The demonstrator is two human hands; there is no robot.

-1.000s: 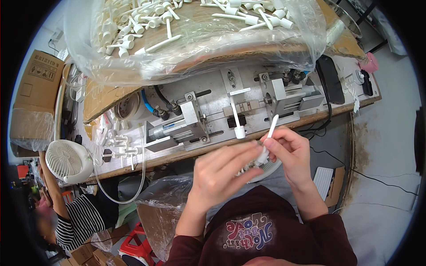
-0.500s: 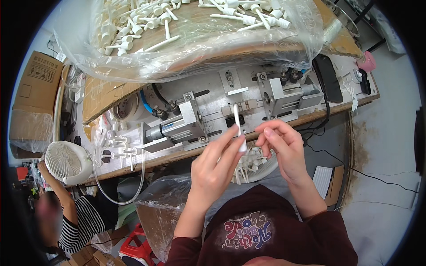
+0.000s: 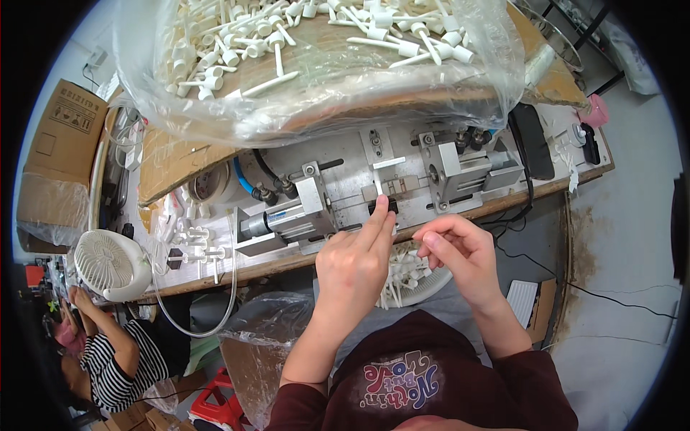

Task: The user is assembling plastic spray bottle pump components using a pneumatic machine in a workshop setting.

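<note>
My left hand (image 3: 353,266) reaches over the metal fixture with its fingers stretched forward and closed on a white plastic stick (image 3: 379,184). The stick's far end lies near a small block (image 3: 390,164) at the centre of the fixture; its lower end is hidden by my fingers. To the right of it, my right hand (image 3: 463,258) hovers over the bench's front edge, fingers curled and thumb near the index fingertip. Whatever lies inside that curl, if anything, is hidden. Under my hands sits a round white basket (image 3: 431,286) of white stick pieces.
Metal cylinder clamps flank the fixture, left (image 3: 287,212) and right (image 3: 460,169). Behind lies a clear plastic bag (image 3: 302,93) of white capped sticks on cardboard. A white fan (image 3: 111,264) and clear tube (image 3: 231,287) are at left. A co-worker in a striped top (image 3: 118,363) works there.
My left hand has moved forward, bringing the stick from above the bench's front part to the fixture's centre. My right hand has shifted slightly toward me, its fingers curled closer.
</note>
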